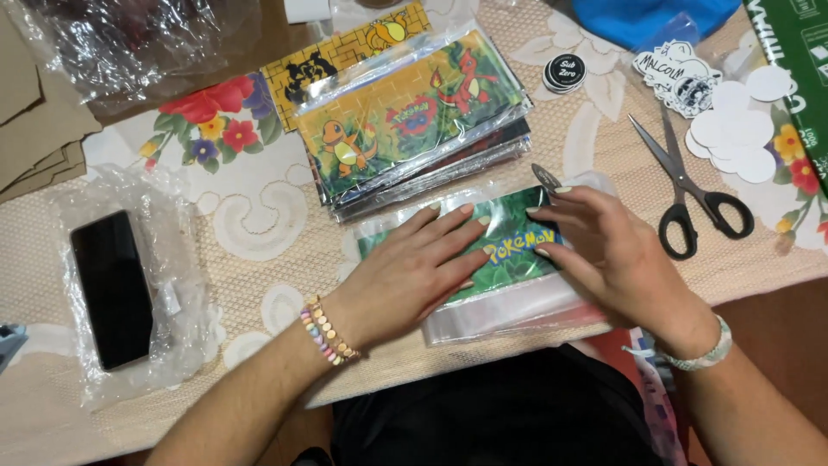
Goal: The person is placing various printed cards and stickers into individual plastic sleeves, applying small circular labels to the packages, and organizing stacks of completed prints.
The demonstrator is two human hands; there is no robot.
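Observation:
My left hand (412, 267) lies flat, fingers spread, on a green printed card in a clear plastic sleeve (509, 298) at the table's near edge. My right hand (608, 250) presses on the right end of the same sleeve, fingers curled over its edge. A beaded bracelet is on my left wrist and a pale band on my right. Just beyond the sleeve stands a stack of sleeved cartoon cards (414, 116), the top one orange and green.
Black-handled scissors (690, 194) lie to the right, with round white stickers (737, 138) and printed stickers (677, 78) behind them. A black phone (112, 289) rests on clear plastic at the left. Crumpled plastic (129, 43) and brown paper (39, 121) sit far left. A floral tablecloth (259, 216) covers the table.

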